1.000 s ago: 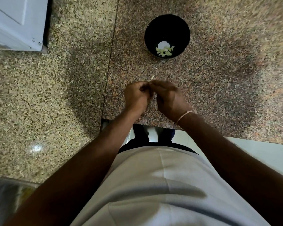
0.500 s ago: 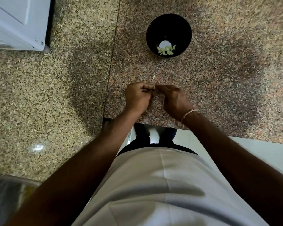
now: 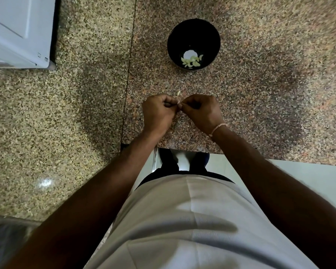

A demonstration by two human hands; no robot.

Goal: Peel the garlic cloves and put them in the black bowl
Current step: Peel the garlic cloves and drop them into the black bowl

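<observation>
Two bare hands meet fingertip to fingertip above a speckled granite counter [image 3: 260, 94], seen from a head camera looking straight down; the left hand [image 3: 159, 113] has its fingers curled in, and the right hand [image 3: 200, 111] mirrors it, fingers curled toward the left; between the two sets of fingertips a small pale garlic clove [image 3: 178, 103] is pinched, mostly hidden, so which hand bears most of the grip cannot be told; a thin pale bracelet [image 3: 216, 129] circles the right wrist; just beyond the hands, a small pale scrap [image 3: 178, 92] lies on the counter, too small to identify with certainty; farther from the person, well apart from the hands, stands the black bowl [image 3: 211, 35], round and deep; at its bottom lie several peeled garlic cloves [image 3: 192, 62], pale yellow-white, beside a bright white spot; a straight seam [image 3: 130, 65] runs through the stone left of the bowl and hands; a white appliance [image 3: 17, 30] sits at the upper left corner; the person's light shirt [image 3: 182, 220] fills the lower middle of the view, with both forearms reaching forward from it.
</observation>
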